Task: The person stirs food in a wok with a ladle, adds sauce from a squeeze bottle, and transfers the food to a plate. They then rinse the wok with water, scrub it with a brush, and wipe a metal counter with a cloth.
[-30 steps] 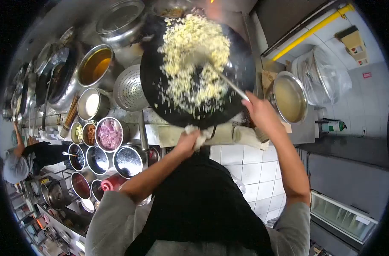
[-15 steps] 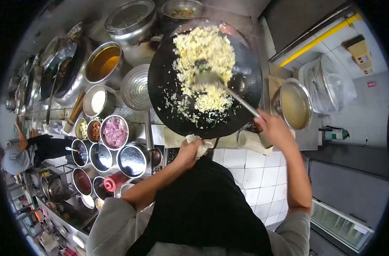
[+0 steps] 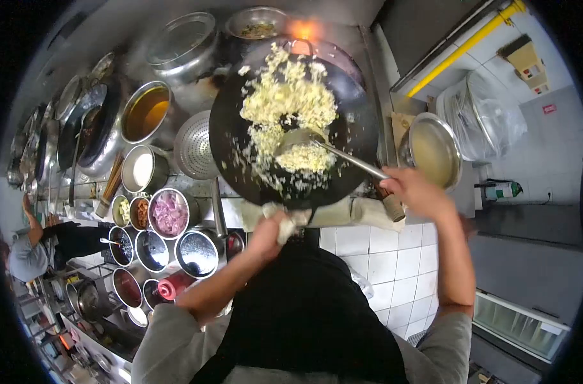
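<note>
A big black wok (image 3: 231, 134) holds loose fried rice (image 3: 291, 102) with yellow egg-like bits, some of it thrown up near the far rim. My left hand (image 3: 266, 237) is closed around a pale cloth (image 3: 288, 227) at the wok's near edge; the wok's handle there is mostly covered. In my right hand (image 3: 423, 192) is the metal handle of a ladle (image 3: 301, 137). Its bowl lies in the rice near the wok's middle.
Orange flame (image 3: 303, 29) shows behind the far rim. Left of the wok are a strainer (image 3: 195, 144), an oil pot (image 3: 146, 112) and a bowl of cut onions (image 3: 170, 213). A steel bowl of cloudy liquid (image 3: 435, 153) stands right. Another person (image 3: 32, 249) is at far left.
The wok has shifted slightly left in view, and rice has been tossed toward its far side. A flame has flared up behind it. Both hands keep their holds.
</note>
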`<state>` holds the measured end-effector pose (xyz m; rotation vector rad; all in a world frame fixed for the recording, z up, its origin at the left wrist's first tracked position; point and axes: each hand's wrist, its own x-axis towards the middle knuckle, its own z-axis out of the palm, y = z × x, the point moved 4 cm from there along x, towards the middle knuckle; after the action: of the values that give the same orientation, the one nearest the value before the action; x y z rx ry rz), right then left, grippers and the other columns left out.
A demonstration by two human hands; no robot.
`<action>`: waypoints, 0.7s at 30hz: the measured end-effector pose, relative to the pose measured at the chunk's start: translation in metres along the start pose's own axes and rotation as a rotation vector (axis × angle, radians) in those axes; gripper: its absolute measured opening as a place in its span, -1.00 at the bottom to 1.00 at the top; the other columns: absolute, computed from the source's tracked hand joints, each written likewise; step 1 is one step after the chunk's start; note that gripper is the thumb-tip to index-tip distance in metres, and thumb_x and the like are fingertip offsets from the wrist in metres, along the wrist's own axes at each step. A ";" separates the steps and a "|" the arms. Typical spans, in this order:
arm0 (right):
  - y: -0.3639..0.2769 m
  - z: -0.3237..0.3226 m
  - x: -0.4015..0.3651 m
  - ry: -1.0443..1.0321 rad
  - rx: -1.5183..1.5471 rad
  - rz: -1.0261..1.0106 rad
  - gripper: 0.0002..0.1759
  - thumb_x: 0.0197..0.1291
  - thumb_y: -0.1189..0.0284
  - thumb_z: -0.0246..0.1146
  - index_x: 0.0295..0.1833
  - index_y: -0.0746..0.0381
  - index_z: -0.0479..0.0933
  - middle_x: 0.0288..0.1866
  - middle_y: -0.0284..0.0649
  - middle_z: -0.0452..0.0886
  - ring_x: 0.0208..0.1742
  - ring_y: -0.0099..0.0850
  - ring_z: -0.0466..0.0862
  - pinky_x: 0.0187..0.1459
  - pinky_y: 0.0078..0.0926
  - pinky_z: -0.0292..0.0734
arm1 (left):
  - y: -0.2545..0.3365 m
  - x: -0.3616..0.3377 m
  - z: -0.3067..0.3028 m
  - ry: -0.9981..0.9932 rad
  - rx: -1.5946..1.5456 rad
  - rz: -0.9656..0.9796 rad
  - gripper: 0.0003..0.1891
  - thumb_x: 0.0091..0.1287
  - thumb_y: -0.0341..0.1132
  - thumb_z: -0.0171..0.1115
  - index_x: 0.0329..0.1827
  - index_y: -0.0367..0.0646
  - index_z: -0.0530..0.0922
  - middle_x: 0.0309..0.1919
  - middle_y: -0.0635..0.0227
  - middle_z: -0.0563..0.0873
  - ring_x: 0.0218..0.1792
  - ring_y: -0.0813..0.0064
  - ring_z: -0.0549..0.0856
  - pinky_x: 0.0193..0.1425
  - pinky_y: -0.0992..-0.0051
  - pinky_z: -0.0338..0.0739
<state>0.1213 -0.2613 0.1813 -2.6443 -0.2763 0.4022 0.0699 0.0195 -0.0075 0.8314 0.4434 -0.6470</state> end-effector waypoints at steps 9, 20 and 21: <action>0.006 0.031 0.043 0.254 -0.045 0.154 -0.69 0.27 0.26 0.08 -0.07 0.28 0.53 -0.28 0.09 0.59 -0.19 0.07 0.57 -0.14 -0.04 0.43 | -0.038 0.043 -0.005 0.124 0.114 0.011 -0.83 0.33 -0.34 0.04 -0.15 -0.25 0.49 -0.30 0.26 0.64 -0.32 0.43 0.64 -0.33 0.42 0.57; 0.018 0.040 0.062 0.239 -0.068 0.149 -0.65 0.30 0.22 0.05 -0.03 0.26 0.53 -0.39 0.16 0.57 -0.32 0.13 0.57 -0.21 -0.02 0.44 | 0.011 0.072 0.014 0.081 0.069 -0.052 -0.86 0.31 -0.32 0.03 -0.20 -0.18 0.50 -0.30 0.30 0.61 -0.32 0.46 0.60 -0.27 0.45 0.54; 0.021 0.048 0.052 0.297 -0.046 0.125 -0.65 0.30 0.21 0.06 -0.01 0.24 0.53 -0.41 0.17 0.57 -0.33 0.15 0.56 -0.21 -0.02 0.44 | -0.010 0.063 0.000 0.031 0.094 -0.045 -0.87 0.27 -0.37 0.06 -0.18 -0.19 0.50 -0.31 0.31 0.61 -0.31 0.45 0.61 -0.26 0.44 0.55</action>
<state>0.1573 -0.2470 0.1182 -2.7277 -0.0263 0.0380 0.1090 -0.0071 -0.0504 0.9240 0.4639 -0.7011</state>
